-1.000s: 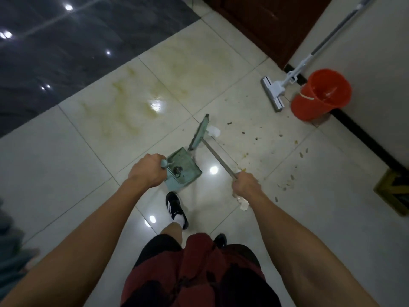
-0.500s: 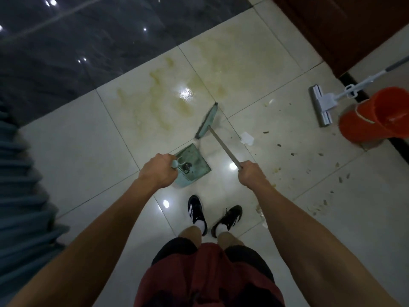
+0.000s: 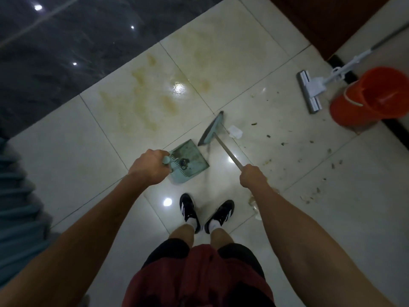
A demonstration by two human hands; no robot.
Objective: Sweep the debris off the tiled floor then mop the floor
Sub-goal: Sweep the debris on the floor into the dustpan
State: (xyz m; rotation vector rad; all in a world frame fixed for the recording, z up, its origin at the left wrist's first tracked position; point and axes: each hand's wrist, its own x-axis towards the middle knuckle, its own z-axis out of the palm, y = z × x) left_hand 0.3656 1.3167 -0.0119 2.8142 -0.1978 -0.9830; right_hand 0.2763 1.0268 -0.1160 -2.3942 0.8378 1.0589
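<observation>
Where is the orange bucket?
In the head view, the orange bucket stands on the tiled floor at the far right, by the wall, right next to the white mop head.

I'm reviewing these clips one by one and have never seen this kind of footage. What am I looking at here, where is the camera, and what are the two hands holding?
There is no machine here: a person wears one wide-angle camera on the head, looking down past their own arms, shorts and black shoes. That is why everything curves at the edges.

The left hand grips the handle of a pale green dustpan, which has a small dark clump in it. The right hand grips the metal stick of a broom, whose green head is next to the pan's open edge.

On the pale tiled floor lie a white scrap beside the broom and scattered crumbs of debris to the right. Yellowish stains mark the tiles ahead. A flat mop and an orange bucket wait by the wall, untouched.
</observation>
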